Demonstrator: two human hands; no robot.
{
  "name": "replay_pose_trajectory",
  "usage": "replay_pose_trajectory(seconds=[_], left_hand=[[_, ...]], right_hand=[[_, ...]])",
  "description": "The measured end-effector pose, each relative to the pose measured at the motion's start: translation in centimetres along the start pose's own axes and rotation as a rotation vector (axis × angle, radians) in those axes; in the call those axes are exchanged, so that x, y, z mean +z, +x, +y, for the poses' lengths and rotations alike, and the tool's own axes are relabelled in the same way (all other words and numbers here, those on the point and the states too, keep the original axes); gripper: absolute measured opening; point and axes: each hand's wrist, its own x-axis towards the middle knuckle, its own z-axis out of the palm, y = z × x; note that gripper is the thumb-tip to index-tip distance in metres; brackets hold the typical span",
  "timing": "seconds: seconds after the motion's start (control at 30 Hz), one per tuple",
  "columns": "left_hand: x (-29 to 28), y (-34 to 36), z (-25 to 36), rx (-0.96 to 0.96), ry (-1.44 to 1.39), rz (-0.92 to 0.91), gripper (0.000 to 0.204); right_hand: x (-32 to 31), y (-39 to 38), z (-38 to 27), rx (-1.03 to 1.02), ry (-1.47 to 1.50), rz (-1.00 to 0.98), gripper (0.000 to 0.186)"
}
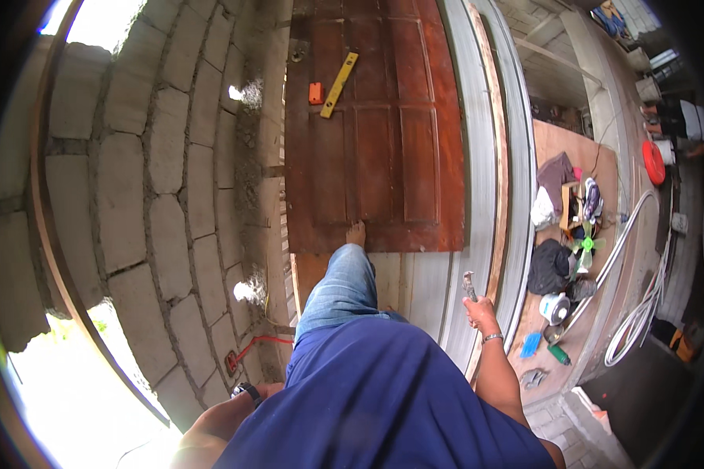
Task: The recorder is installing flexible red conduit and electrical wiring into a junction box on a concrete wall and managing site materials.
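My right hand [481, 314] is closed around a short metal hand tool [468, 286] with a worn grey head; its exact kind is unclear. A bracelet circles that wrist. At my left hip, my left hand [270, 391] is largely hidden by the blue shirt, with a dark watch at its wrist; its fingers do not show clearly. Ahead of me lies a reddish-brown panelled wooden door [375, 156], with my bare foot [356, 234] at its near edge. On the door rest a yellow spirit level [339, 86] and a small orange object [315, 94].
A rough block wall [164, 148] with bright openings runs along the left. Metal sheets [473, 180] and a wooden strip [497, 117] flank the door. Further right, a plywood board [540, 313] holds clothes, a green-bladed fan [587, 244] and bottles. Coiled white hose [637, 328] lies beyond.
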Motion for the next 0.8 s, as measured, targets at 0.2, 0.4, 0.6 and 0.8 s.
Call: replay_pose_trajectory(seconds=[0.2, 0.4, 0.6, 0.8], left_hand=[[-9.7, -2.3, 3.7, -0.007, 0.046, -0.031, 0.048], [-14.2, -2.4, 7.7, -0.024, 0.086, -0.101, 0.047], [-10.4, 0.4, 11.8, -0.005, 0.040, -0.203, 0.047], [-1.6, 2.4, 12.9, 0.051, -0.081, -0.205, 0.046]], right_hand=[[-1.2, -1.9, -12.2, -0.142, -0.077, 0.020, 0.029], [-3.3, -2.3, -14.4, -0.090, -0.041, -0.029, 0.029], [-5.4, 1.4, -11.1, 0.172, -0.134, -0.141, 0.029], [-8.0, 2.9, -13.7, 0.114, -0.115, -0.178, 0.028]])
